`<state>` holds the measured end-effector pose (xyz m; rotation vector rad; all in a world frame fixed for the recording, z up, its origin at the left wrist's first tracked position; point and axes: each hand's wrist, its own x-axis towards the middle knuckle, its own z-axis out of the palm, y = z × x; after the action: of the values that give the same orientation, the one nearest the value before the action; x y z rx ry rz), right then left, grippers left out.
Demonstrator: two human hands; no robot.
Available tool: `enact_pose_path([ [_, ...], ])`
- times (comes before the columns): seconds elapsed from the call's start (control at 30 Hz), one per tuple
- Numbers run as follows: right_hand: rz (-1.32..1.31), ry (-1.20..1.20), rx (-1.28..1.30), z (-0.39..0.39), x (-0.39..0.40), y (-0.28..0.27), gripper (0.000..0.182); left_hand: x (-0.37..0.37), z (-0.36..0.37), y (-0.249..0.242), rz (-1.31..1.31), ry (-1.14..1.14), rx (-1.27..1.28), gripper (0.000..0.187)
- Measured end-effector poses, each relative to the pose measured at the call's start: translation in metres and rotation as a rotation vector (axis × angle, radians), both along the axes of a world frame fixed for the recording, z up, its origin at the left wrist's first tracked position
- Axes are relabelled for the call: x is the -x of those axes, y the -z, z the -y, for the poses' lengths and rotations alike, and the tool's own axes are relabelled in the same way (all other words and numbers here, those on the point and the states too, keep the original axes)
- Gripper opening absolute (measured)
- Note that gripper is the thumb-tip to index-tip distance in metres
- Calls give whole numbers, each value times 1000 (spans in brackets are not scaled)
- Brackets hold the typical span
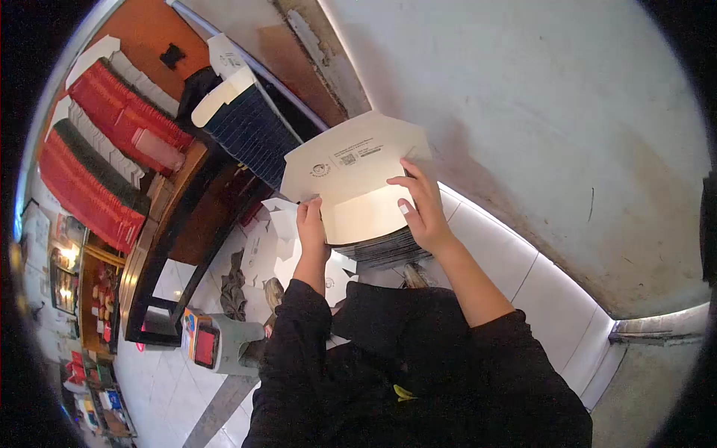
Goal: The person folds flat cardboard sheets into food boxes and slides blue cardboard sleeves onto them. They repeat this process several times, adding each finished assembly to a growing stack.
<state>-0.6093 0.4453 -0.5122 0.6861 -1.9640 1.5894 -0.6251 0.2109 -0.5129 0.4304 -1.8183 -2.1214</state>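
Observation:
A paper food box (pixel 366 213) with a cream inside and a raised printed flap tops a stack of nested boxes (pixel 385 250) with dark outer sides. At its left wall, my left hand (pixel 312 228) is closed on the edge, fingertips at the rim. My right hand (pixel 424 209) grips the right wall; its thumb is inside and its fingers reach up near the flap. A white band circles one right digit. The underside of the stack is hidden.
Loose white box blanks (pixel 258 250) lie on the tiled floor at left. Another dark stack of boxes (pixel 250 131) and red stacks of boxes (pixel 89 187) stand on a wooden counter (pixel 160 201). A grey stool (pixel 239 340) is below; a pale wall (pixel 538 127) rises at right.

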Motion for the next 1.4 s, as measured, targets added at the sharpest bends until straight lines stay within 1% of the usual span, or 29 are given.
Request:
enact_pose_path([
  [0.07,5,42,-82,4,1,-3,33,-4,1,-6,-3,-13,-18,28],
  [0.1,-10,24,-76,4,3,-3,33,-7,-2,-7,9,4,-44,23],
  [0.17,11,-38,-8,-1,5,0,36,-9,7,-5,-2,60,-53,19],
  [0.23,50,-46,45,-7,-1,2,36,-7,14,5,-69,-7,-160,20],
  [0.3,62,56,101,-10,-21,-8,39,5,23,20,-6,-121,199,27],
  [0.33,19,141,101,-11,-33,-13,42,15,33,27,66,-109,504,30],
  [0.37,-9,128,184,-9,-43,-1,42,24,43,37,143,-99,807,33],
  [0.4,-35,113,266,-7,-51,12,42,25,45,40,136,-112,798,33],
  [0.43,-43,103,260,-6,-61,14,42,24,45,42,241,-111,974,35],
  [0.47,-70,122,123,-7,-71,12,39,24,48,50,351,-107,1149,36],
  [0.5,-94,142,-13,-7,-78,9,35,23,58,55,351,-116,1144,36],
  [0.57,-141,216,-39,-7,-84,6,30,20,93,88,259,83,1027,36],
  [0.6,-189,299,-61,-7,-87,4,26,11,102,107,149,-19,833,36],
  [0.63,-199,282,-60,-7,-90,3,26,-5,99,96,148,-38,830,36],
  [0.7,-288,260,59,-2,-99,3,21,-36,100,78,213,-155,541,34],
  [0.73,-246,221,90,7,-106,3,19,-45,107,78,259,-55,502,43],
  [0.77,-249,194,86,15,-111,-2,19,-56,106,81,262,-81,492,43],
  [0.83,-51,-178,-55,31,-121,-15,18,-75,94,92,277,105,1024,62],
  [0.9,-9,-388,-295,51,-132,-28,20,-89,104,146,204,328,1219,77],
  [0.97,44,-571,-289,70,-145,-11,21,-119,92,134,469,512,1356,84],
  [1.03,59,-640,-351,81,-150,25,21,-134,87,151,495,376,1596,70],
  [1.1,77,-673,-604,85,-147,39,22,-126,85,151,623,393,1437,51],
  [1.13,83,-669,-618,85,-146,39,22,-116,86,179,636,271,1414,44],
  [1.17,97,-672,-636,86,-148,39,22,-109,89,183,625,262,1394,44],
  [1.23,133,-653,-674,88,-147,43,22,-102,99,188,774,437,1518,29],
  [1.27,171,-627,-683,89,-146,43,22,-109,106,174,707,527,1611,22],
  [1.3,160,-637,-706,90,-145,45,22,-115,110,162,703,510,1590,22],
  [1.37,138,-605,-714,95,-145,46,19,-121,120,157,563,333,1726,29],
  [1.4,138,-613,-722,96,-145,46,19,-118,125,153,572,381,1717,38],
])
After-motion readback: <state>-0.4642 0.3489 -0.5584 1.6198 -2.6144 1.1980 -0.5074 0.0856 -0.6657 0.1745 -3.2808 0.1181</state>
